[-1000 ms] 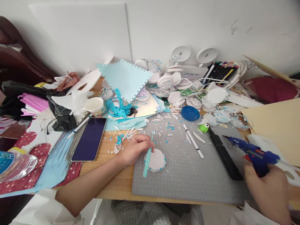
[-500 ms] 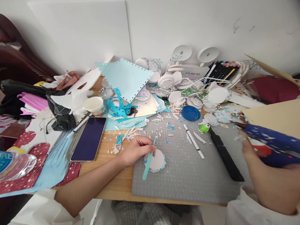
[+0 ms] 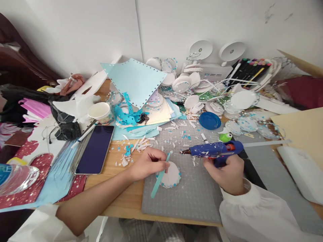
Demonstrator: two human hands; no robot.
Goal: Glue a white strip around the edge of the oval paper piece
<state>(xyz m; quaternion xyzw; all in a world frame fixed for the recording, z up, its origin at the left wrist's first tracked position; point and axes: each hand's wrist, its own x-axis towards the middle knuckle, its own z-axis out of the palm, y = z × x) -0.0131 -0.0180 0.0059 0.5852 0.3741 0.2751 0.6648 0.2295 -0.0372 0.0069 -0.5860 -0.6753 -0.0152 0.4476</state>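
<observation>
Glue gun (image 3: 214, 150) and right hand (image 3: 227, 173) have come in from the right edge of the view to over the mat (image 3: 194, 205), while the left hand and its strip have hardly shifted. From the left, a bottle (image 3: 15, 179) and a phone (image 3: 96, 149) lie to one side of the left forearm, with a cup (image 3: 100, 112) beyond the phone, which seems to leave the near part of the desk (image 3: 126, 203) free for that arm. Next, the left hand (image 3: 148, 164) is closed in a pinch, thumb against fingers, on the teal strip (image 3: 157, 185) near its upper end; held so, most of the strip hangs free, slanting past the left side of a white disc (image 3: 174, 176) on the mat. Whether the fingertips also touch the disc, I cannot tell. Right of that, apart from the left hand, the right hand is wrapped around the glue gun's handle, a grip that keeps its fingers behind the nozzle (image 3: 185, 152), which points left towards the strip's upper end without touching it. Whether the trigger is squeezed, I cannot tell. Beyond the gun sits a blue lid (image 3: 210, 121); at its back, a glue stick (image 3: 264, 143) juts right.
</observation>
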